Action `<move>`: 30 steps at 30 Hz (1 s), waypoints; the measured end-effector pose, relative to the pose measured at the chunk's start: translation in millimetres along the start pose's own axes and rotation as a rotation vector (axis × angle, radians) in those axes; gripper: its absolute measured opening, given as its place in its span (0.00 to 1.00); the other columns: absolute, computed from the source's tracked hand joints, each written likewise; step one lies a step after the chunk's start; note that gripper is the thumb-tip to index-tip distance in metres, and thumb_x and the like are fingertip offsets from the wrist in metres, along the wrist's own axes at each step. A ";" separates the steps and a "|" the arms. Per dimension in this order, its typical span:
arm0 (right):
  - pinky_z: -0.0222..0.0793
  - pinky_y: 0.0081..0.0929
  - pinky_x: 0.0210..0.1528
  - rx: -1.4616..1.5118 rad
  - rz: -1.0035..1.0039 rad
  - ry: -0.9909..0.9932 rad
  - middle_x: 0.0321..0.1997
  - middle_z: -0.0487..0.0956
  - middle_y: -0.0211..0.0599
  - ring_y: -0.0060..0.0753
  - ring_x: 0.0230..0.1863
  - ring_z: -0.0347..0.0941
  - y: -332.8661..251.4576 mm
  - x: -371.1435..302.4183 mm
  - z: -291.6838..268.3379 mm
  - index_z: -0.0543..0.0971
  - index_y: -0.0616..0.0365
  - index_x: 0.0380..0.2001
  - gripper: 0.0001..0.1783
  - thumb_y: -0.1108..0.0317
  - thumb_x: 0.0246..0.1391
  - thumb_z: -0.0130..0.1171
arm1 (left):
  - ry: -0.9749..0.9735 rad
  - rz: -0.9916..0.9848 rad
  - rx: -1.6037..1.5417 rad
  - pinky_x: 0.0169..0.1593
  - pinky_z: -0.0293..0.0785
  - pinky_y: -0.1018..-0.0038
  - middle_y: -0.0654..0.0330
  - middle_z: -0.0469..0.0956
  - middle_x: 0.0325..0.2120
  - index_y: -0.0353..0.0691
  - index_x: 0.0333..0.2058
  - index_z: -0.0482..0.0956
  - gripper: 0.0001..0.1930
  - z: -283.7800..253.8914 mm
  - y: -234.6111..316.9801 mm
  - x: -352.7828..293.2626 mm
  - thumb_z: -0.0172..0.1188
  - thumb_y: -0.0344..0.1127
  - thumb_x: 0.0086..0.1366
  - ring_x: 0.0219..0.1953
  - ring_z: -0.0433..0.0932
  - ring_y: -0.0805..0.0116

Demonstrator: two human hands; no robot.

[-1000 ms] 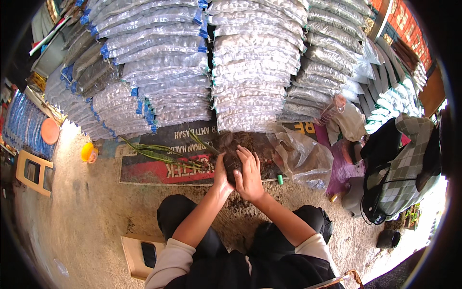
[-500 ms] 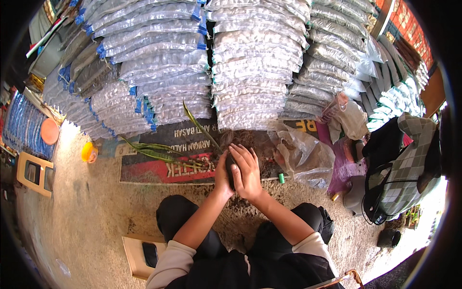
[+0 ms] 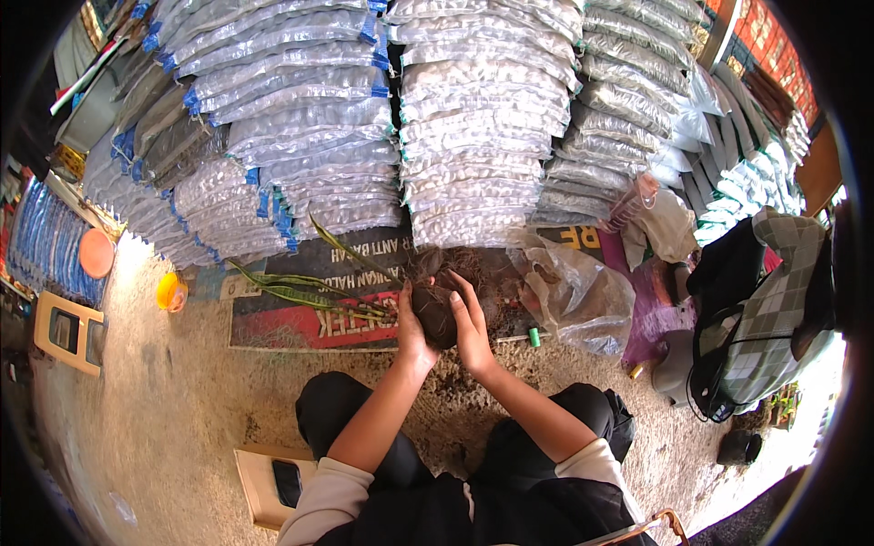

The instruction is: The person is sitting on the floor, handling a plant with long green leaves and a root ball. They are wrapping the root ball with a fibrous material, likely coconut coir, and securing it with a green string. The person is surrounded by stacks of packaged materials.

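Note:
Between my two hands is a dark, rounded root ball (image 3: 435, 317) with thin roots and loose soil at its far side. My left hand (image 3: 414, 329) cups its left side, and my right hand (image 3: 471, 329) lies along its right side with the fingers pointing away from me. A green, pointed leaf (image 3: 337, 241) rises beyond my left hand; whether it joins the root ball is hard to see. Further left, several long snake plant leaves (image 3: 305, 289) lie on a printed black and red sheet (image 3: 264, 323). Dark soil is scattered under my hands.
A crumpled clear plastic bag (image 3: 583, 296) and a small green cylinder (image 3: 534, 338) lie to the right. Tall stacks of filled plastic bags (image 3: 482, 127) stand ahead. A beige stool (image 3: 259, 487) with a phone (image 3: 286, 480) is beside my left knee; a yellow tub (image 3: 171, 292) sits at left.
My hands have turned and moved slightly apart, so the root ball's rounded face now shows between them. The upright leaf has swung left and lower.

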State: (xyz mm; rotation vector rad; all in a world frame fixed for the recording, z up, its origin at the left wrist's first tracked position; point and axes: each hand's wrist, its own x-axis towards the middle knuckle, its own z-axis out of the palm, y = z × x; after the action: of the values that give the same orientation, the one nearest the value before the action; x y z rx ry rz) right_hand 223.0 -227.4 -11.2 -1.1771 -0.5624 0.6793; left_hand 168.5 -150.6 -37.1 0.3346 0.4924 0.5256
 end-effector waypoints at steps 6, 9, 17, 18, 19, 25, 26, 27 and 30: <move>0.56 0.27 0.58 0.121 0.121 -0.109 0.56 0.65 0.44 0.34 0.56 0.61 -7.8 2.8 -5.7 0.59 0.59 0.57 0.23 0.62 0.60 0.42 | 0.101 0.058 0.138 0.48 0.68 0.65 0.60 0.72 0.42 0.45 0.49 0.67 0.25 11.5 -0.6 -8.8 0.37 0.57 0.65 0.46 0.71 0.65; 0.57 0.28 0.57 0.217 0.224 -0.104 0.55 0.65 0.44 0.34 0.55 0.62 -9.9 4.0 -6.8 0.60 0.60 0.56 0.23 0.62 0.59 0.43 | 0.165 0.120 0.228 0.48 0.68 0.67 0.61 0.72 0.42 0.45 0.49 0.67 0.24 17.5 0.3 -11.5 0.34 0.56 0.66 0.45 0.71 0.67; 0.61 0.30 0.53 0.606 0.480 -0.037 0.52 0.69 0.39 0.34 0.51 0.67 -9.8 15.2 -22.7 0.65 0.59 0.51 0.21 0.60 0.58 0.43 | 0.161 0.073 0.383 0.47 0.68 0.68 0.62 0.71 0.43 0.44 0.48 0.67 0.24 8.8 -4.5 0.5 0.37 0.55 0.66 0.46 0.70 0.69; 0.62 0.30 0.53 0.642 0.517 -0.023 0.51 0.70 0.38 0.34 0.50 0.67 -9.2 15.4 -25.0 0.66 0.59 0.51 0.20 0.60 0.58 0.43 | 0.176 0.064 0.438 0.47 0.68 0.68 0.62 0.71 0.43 0.44 0.48 0.67 0.24 8.0 -3.3 1.2 0.38 0.56 0.66 0.46 0.71 0.70; 0.64 0.30 0.51 0.648 0.515 0.001 0.48 0.72 0.39 0.34 0.48 0.69 -9.1 14.9 -26.2 0.67 0.59 0.50 0.20 0.59 0.58 0.42 | 0.191 0.055 0.493 0.47 0.68 0.68 0.63 0.72 0.42 0.45 0.48 0.68 0.23 7.4 -0.9 1.5 0.39 0.56 0.65 0.45 0.71 0.70; 0.63 0.25 0.49 0.010 0.174 -0.014 0.44 0.73 0.38 0.31 0.45 0.69 -30.4 5.8 -11.4 0.65 0.60 0.51 0.20 0.64 0.57 0.47 | 0.104 0.037 0.433 0.46 0.68 0.67 0.64 0.73 0.40 0.45 0.46 0.69 0.22 16.3 6.1 -10.3 0.43 0.55 0.64 0.43 0.72 0.70; 0.60 0.26 0.52 -0.139 0.014 -0.084 0.49 0.69 0.42 0.32 0.49 0.66 -21.9 6.0 -8.5 0.64 0.61 0.52 0.21 0.65 0.57 0.49 | 0.063 0.043 0.339 0.46 0.68 0.67 0.65 0.73 0.40 0.45 0.46 0.69 0.22 16.0 3.8 -11.1 0.43 0.55 0.64 0.42 0.72 0.70; 0.57 0.27 0.54 -0.335 -0.112 -0.086 0.53 0.65 0.45 0.34 0.52 0.63 -17.8 3.3 -8.2 0.63 0.61 0.53 0.22 0.65 0.56 0.49 | 0.037 0.027 0.285 0.46 0.68 0.67 0.64 0.73 0.40 0.45 0.46 0.69 0.21 14.2 3.9 -9.7 0.43 0.54 0.64 0.42 0.72 0.70; 0.47 0.35 0.61 -0.639 -0.276 -0.104 0.61 0.54 0.50 0.45 0.61 0.52 -15.2 -3.8 -2.9 0.57 0.62 0.57 0.26 0.61 0.59 0.42 | 0.002 0.027 0.174 0.47 0.67 0.69 0.64 0.73 0.39 0.45 0.45 0.69 0.21 11.1 5.9 -5.8 0.43 0.54 0.64 0.42 0.72 0.69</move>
State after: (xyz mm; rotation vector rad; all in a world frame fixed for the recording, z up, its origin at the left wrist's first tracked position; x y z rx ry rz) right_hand 225.3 -235.5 2.3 -1.6181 -1.0578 0.3245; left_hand 167.6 -151.0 -23.3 0.5073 0.5373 0.5107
